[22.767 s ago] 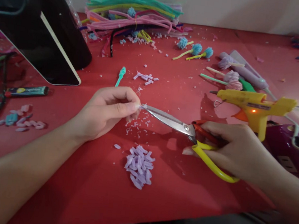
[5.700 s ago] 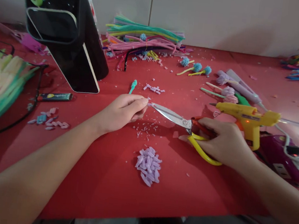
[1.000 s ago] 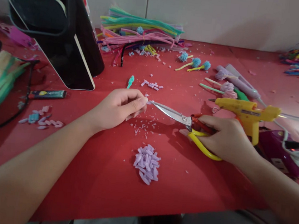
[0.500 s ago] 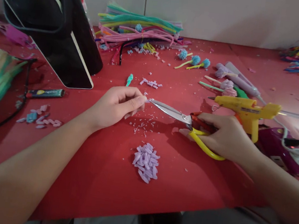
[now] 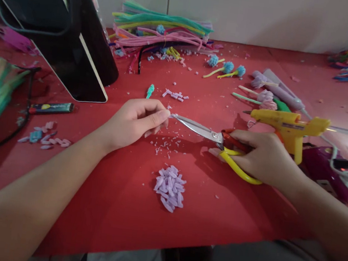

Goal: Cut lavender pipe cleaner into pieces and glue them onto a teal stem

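Between thumb and fingers, my left hand [image 5: 141, 122] pinches a small purple piece [image 5: 172, 115], mostly hidden by the fingertips. My right hand [image 5: 260, 157] is wrapped round the red and yellow handles of the scissors [image 5: 203, 132]. The blades look nearly closed, with their tips at the purple piece. Tiny clippings [image 5: 167, 144] are scattered on the red table [image 5: 115, 207] beneath the blades. Nearer to me lies a pile of purple pointed pieces [image 5: 170, 188]. Short purple segments [image 5: 175, 95] lie beyond my left hand, beside a teal twisted piece [image 5: 150, 91].
A yellow glue gun [image 5: 291, 123] lies just beyond my right hand, near a magenta object [image 5: 329, 171]. At left stands a black container [image 5: 91, 54], with a marker-like tube [image 5: 52, 108] near it. Bundled coloured stems [image 5: 163, 31] and blue pompoms [image 5: 228, 67] are at the back.
Both hands hold nearly the same pose. The scissor blades look slightly more closed at the purple piece, and the whole view has shifted a little.
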Tool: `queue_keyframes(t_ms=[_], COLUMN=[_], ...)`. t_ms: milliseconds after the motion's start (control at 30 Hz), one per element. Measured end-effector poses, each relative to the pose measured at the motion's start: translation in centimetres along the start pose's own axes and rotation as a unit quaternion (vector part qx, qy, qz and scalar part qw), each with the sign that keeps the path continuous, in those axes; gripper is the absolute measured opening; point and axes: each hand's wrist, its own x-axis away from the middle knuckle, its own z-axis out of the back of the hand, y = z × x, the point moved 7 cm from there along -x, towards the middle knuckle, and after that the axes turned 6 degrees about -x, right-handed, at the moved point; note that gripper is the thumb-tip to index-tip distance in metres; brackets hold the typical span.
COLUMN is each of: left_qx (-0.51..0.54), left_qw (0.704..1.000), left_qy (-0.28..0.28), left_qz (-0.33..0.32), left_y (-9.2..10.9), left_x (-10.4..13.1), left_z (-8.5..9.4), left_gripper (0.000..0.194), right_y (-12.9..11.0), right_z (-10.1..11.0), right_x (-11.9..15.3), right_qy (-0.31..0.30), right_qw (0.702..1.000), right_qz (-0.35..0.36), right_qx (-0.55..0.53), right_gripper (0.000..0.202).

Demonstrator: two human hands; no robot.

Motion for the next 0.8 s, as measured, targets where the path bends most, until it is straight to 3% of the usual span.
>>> queue_keyframes(t_ms=[200,467,800], left_qx=[0.022,0.03,0.019], left_qw=[1.0,0.999,1.0], left_qy=[-0.001,-0.006,-0.009], left_qz=[0.017,0.014,0.003], left_y=[0.0,-0.12,0.06], left_x=[0.06,-0.06,-0.06], left_z=[-0.12,-0.1,-0.15], left_gripper=[0.025,0.024,0.026], right_y=[-0.35,-0.12,-0.08], right_z=[0.4,0.25,0.09], right_x=[-0.06,0.03,-0.06], right_qy=[0.028,-0.014,-0.014], right_qw=[1.0,0.999,0.999], right_qz=[-0.007,-0.034,-0.022], right_qx=[0.008,-0.028,-0.026], right_gripper=[0.057,0.061,0.06])
